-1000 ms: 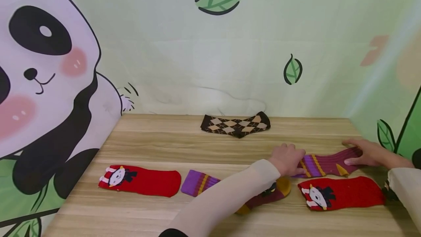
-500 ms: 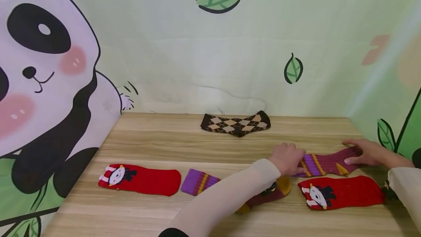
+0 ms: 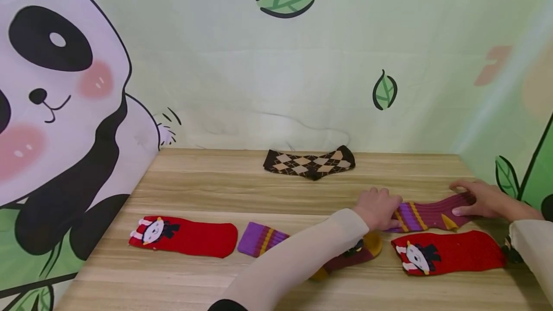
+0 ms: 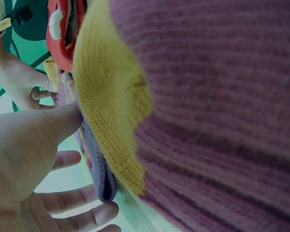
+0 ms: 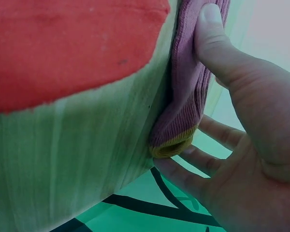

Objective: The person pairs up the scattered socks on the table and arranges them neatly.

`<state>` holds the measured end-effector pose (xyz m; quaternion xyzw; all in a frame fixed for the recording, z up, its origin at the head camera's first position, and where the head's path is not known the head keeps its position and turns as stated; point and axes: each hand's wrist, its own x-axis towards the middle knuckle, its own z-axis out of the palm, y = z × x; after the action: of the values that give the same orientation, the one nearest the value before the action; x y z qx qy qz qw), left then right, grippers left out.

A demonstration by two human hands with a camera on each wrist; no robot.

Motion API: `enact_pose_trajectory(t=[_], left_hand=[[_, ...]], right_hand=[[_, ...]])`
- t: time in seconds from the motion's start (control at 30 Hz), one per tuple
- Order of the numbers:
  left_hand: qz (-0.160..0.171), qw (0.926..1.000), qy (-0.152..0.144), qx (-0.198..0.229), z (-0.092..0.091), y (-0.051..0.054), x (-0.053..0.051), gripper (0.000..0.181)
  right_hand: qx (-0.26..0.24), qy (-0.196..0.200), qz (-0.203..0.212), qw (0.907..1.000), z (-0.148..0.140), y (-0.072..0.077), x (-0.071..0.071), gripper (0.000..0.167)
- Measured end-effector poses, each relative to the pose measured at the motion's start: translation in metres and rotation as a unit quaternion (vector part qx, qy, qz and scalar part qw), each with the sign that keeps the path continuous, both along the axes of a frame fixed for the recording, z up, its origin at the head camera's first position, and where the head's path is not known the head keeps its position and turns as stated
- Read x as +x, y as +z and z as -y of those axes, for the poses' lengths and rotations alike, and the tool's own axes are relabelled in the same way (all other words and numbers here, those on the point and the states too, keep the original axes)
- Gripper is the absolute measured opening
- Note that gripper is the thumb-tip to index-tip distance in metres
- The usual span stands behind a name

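Observation:
A ribbed maroon sock (image 3: 434, 215) with a purple, yellow-striped cuff lies flat on the right side of the table. My left hand (image 3: 377, 209) rests at its cuff end; in the left wrist view the thumb touches the sock (image 4: 97, 164) and the fingers spread loosely past the cuff. At the toe end is my right hand (image 3: 488, 200). The right wrist view has its thumb on the sock (image 5: 188, 92) and its fairly straight fingers around the yellow toe. A matching sock (image 3: 262, 240) lies beneath my left forearm, partly hidden.
A red sock with a white animal face (image 3: 462, 253) lies just in front of the maroon one. Its match (image 3: 198, 237) is at the left. A brown argyle sock (image 3: 308, 164) lies at the back of the wooden table (image 3: 207, 186), before a panda-print cloth (image 3: 207, 61).

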<state>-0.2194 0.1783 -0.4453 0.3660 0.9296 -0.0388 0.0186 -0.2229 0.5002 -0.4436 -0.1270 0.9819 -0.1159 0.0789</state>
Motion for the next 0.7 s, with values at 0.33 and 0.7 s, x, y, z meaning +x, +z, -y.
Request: enact_pose_trajectory(t=[0.33,0.7], left_hand=[[-0.004,1.0,-0.001,-0.002,-0.0009,0.0007,0.0015,0.054],[-0.001,1.0,-0.004,-0.004,-0.0007,0.0022,0.0017,0.041]], right_hand=[[0.022,-0.031,-0.02,0.9991,0.0011,0.0025,0.0027,0.067],[0.022,-0.052,-0.014,0.9983,-0.0003,-0.0003,0.0053,0.06]])
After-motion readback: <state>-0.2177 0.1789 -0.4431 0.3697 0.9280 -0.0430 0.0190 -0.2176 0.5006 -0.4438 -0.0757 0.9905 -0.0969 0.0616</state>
